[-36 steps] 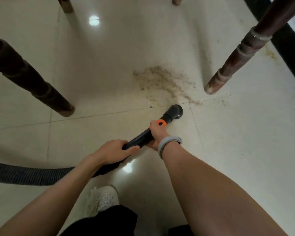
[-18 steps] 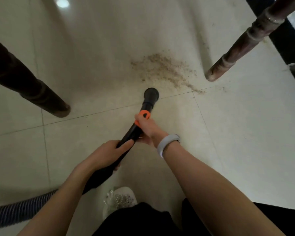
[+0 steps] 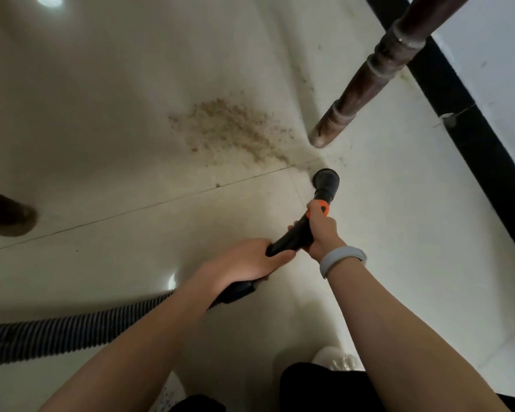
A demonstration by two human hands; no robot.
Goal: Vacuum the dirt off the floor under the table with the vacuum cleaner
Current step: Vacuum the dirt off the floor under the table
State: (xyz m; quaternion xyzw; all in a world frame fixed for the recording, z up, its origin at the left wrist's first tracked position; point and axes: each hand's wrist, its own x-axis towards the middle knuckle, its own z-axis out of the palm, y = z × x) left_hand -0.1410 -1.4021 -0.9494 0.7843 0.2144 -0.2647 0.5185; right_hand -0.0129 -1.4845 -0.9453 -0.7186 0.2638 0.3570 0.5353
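Both hands hold the black vacuum wand (image 3: 295, 236). The right hand (image 3: 321, 233) grips it forward, fingers curled round the tube just behind the orange collar (image 3: 323, 208). This placement gives close steering of the round nozzle (image 3: 326, 181). The left hand (image 3: 244, 260) wraps the rear of the wand, where the ribbed hose (image 3: 57, 331) joins. It appears to carry the hose's drag so the front hand is free to aim.

The nozzle sits low at the tile joint (image 3: 161, 200), at the near right tip of the dirt patch (image 3: 232, 126). Whether it touches the floor (image 3: 101, 114) cannot be told. The patch spreads away to the left and beyond the joint, and most of it is not yet taken up.

Clearances: the turned bench leg (image 3: 366, 84) stands just beyond the nozzle, its foot near the right edge of the dirt. A second leg (image 3: 6, 215) is well apart at the left. Open floor lies between them for sweeping leftward. The black skirting (image 3: 458, 120) bounds the right side. The hose trails left along the floor, clear of both legs. A shoe (image 3: 336, 358) shows below the right arm.
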